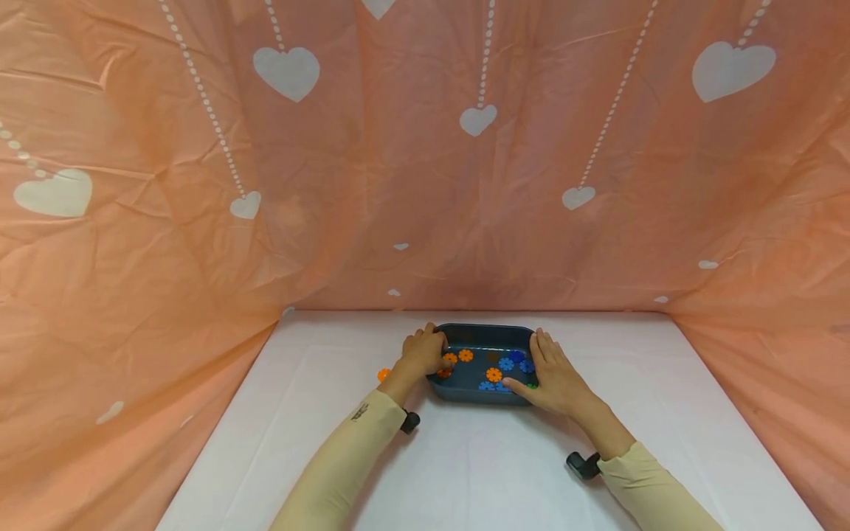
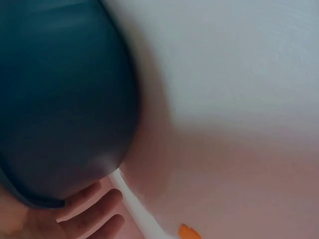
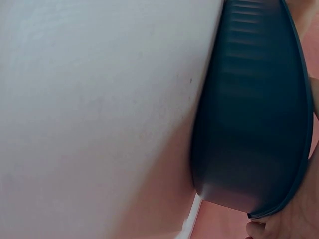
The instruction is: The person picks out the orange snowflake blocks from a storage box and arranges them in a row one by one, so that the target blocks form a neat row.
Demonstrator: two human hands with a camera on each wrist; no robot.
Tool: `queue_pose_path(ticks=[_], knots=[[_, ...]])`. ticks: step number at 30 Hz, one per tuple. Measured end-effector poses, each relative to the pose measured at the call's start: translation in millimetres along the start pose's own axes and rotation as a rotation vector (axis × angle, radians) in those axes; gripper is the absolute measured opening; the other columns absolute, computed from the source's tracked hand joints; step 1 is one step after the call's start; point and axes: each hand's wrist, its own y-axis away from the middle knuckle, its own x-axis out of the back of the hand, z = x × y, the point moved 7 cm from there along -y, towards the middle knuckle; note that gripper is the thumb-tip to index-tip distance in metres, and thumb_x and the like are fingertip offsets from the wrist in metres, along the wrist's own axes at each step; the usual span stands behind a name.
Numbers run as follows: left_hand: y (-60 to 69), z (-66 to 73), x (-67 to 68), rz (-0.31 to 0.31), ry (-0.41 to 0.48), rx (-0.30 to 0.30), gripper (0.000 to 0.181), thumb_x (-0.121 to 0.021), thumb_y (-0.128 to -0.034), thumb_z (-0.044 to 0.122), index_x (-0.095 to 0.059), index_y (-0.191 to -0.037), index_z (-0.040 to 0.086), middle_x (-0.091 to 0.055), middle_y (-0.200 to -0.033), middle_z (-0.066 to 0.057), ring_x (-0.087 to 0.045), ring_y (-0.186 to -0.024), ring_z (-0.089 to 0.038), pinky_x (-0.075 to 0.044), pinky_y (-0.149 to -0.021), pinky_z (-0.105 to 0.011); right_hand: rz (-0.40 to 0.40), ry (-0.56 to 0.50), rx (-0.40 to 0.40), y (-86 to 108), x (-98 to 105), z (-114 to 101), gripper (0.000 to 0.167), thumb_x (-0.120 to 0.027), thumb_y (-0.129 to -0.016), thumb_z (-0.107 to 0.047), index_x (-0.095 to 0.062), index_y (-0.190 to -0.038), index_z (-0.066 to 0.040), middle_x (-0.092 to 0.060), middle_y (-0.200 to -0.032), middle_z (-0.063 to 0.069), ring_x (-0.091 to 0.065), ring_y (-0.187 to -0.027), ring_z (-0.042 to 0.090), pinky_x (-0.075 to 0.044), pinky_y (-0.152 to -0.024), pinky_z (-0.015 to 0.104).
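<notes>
A dark blue rectangular tray (image 1: 465, 397) rests on the white table. Several flower-shaped plastic pieces lie in it, among them an orange piece (image 1: 493, 375), a blue piece (image 1: 506, 364) and a green piece (image 1: 532, 386) partly hidden by the right hand. My left hand (image 1: 423, 352) grips the tray's left end, thumb inside and fingers outside the wall. At the opposite end my right hand (image 1: 556, 377) holds the rim, its thumb reaching over the inside. Both wrist views show the tray's outer wall (image 2: 65, 99) close up, with left fingers (image 2: 94, 211) beside it.
Outside the tray, an orange flower piece (image 1: 384, 375) lies left of the left wrist. The white table (image 1: 478, 472) reaches back to a peach curtain (image 1: 425, 221) printed with hearts, which also hangs along both sides.
</notes>
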Motion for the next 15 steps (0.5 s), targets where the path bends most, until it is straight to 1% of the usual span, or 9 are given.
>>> queue_pose_path(ticks=[4,10,15], knots=[[-0.5,1.1,-2.0,-0.009,0.000,0.025,0.036,-0.088,-0.0902,0.042,-0.075,-0.110,0.015,-0.057,-0.130,-0.011,-0.062,-0.111,-0.031,-0.050,-0.098,-0.048,-0.003,-0.008,0.001,-0.1,0.0,-0.5,0.116,-0.061,-0.099,-0.069,-0.015,-0.163,0.016,-0.009,-0.173,0.035,-0.010,-0.162,0.052,-0.011,-0.129,0.063],[-1.7,2.1,-4.4,-0.009,-0.014,0.057,0.033,-0.088,-0.0902,0.044,-0.074,-0.104,0.017,-0.057,-0.126,-0.009,-0.063,-0.107,-0.030,-0.052,-0.095,-0.045,-0.005,-0.005,0.001,-0.6,-1.1,0.4,0.116,-0.060,-0.099,-0.069,-0.014,-0.164,0.015,-0.008,-0.173,0.035,-0.010,-0.162,0.052,-0.011,-0.129,0.063],[-1.7,3.3,-5.1,-0.004,-0.002,0.072,0.029,-0.089,-0.0902,0.041,-0.076,-0.099,0.017,-0.056,-0.123,-0.009,-0.064,-0.104,-0.029,-0.052,-0.093,-0.044,-0.008,-0.006,0.001,-0.1,-0.5,-0.3,0.116,-0.060,-0.099,-0.069,-0.014,-0.164,0.016,-0.008,-0.173,0.035,-0.010,-0.162,0.052,-0.011,-0.129,0.063]])
